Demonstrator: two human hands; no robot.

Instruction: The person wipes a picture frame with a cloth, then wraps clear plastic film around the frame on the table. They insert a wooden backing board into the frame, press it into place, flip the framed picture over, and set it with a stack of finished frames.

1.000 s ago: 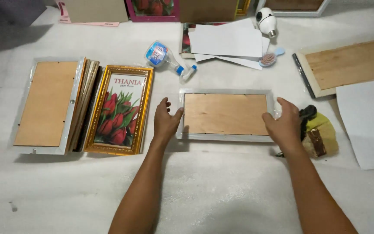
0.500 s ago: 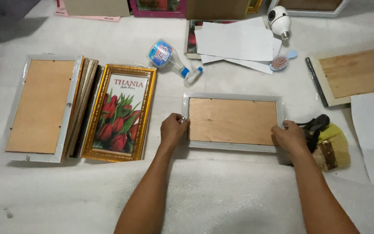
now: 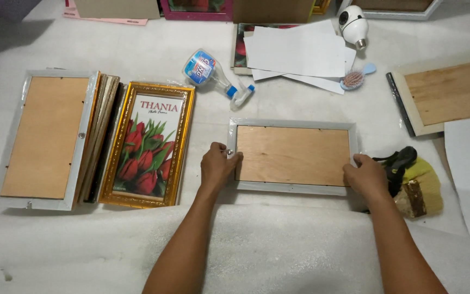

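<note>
A silver picture frame (image 3: 292, 155) lies face down at the centre of the white padded work surface (image 3: 278, 256), its brown backing board (image 3: 292, 154) turned up. The left hand (image 3: 218, 165) grips the frame's left short edge at nine o'clock, fingers curled over the rim with the fingertips pressing at what looks like a small metal tab. The right hand (image 3: 366, 175) clasps the lower right corner at about four o'clock, fingers bent onto the rim, steadying it. The step in hand appears to be securing the backing board into the frame, with both hands working at the edge fasteners; judging by that, the next move calls for firm, even pressure along the rim while the frame is kept flat so the board does not lift. At nine o'clock from the frame lies a gold frame with a red tulip picture (image 3: 148, 145), and beyond it a stack of frames topped by another face-down frame (image 3: 47, 139). A spray bottle (image 3: 213, 73) lies on its side at eleven o'clock, loose white sheets (image 3: 297, 51) at twelve, a small brush (image 3: 356, 78) at one. A yellow cloth bundle with a black strap (image 3: 414, 182) sits just beside the right hand at three o'clock.
</note>
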